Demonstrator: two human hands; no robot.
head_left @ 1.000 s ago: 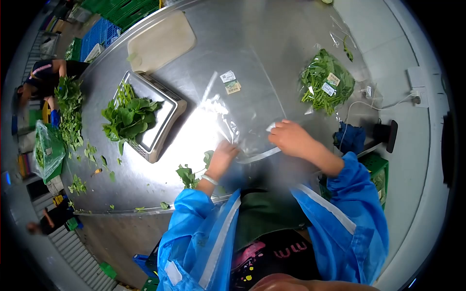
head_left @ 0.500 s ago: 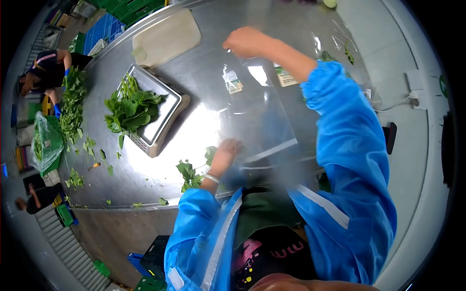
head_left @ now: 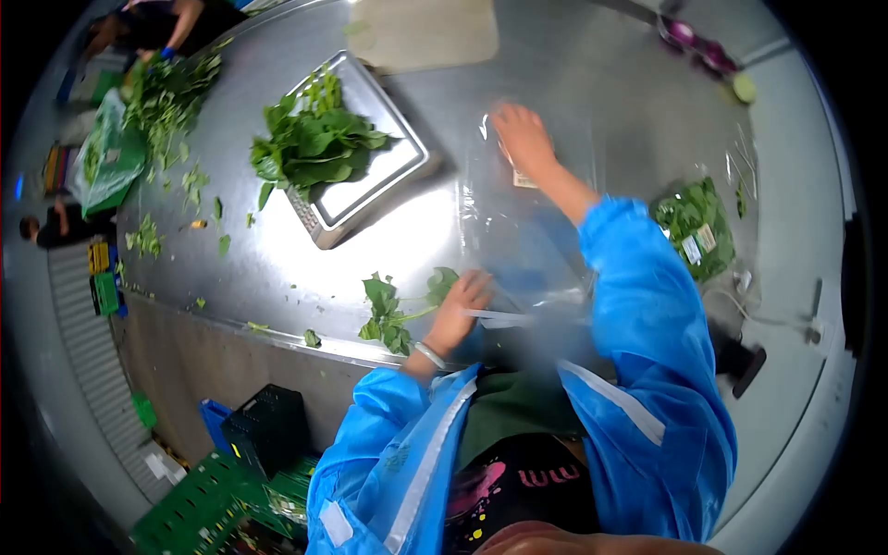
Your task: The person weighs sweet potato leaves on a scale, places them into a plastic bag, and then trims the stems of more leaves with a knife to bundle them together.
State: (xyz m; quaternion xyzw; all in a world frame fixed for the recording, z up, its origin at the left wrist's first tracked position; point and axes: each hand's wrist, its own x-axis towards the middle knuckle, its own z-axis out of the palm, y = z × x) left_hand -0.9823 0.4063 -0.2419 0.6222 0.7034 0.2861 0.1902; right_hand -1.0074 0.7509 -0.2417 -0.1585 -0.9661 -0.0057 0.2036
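Observation:
A clear plastic bag (head_left: 532,245) with a white strip along its near edge lies on the metal table in front of me. My left hand (head_left: 460,303) is at the bag's near left corner, fingers bent on the film. Farther up, my right hand (head_left: 525,139) rests on the bag with its fingers extended, partly covering a printed label (head_left: 524,178). Leafy sprigs (head_left: 388,313) lie just left of my left hand. A bunch of green leaves (head_left: 314,143) sits on the weighing scale (head_left: 393,171), beyond both hands to the left.
A filled bag of leaves (head_left: 696,227) lies at the right, near a cable (head_left: 763,319). A pale board (head_left: 425,35) is at the back. Purple vegetables (head_left: 698,46) are at the far right. Another person (head_left: 176,23) works by piled greens (head_left: 171,97). Crates (head_left: 268,425) stand below.
My right hand has come down and toward the middle of the bag, which now lies flatter. My left hand stays near the bag's corner. The view has turned, bringing the filled bag into sight.

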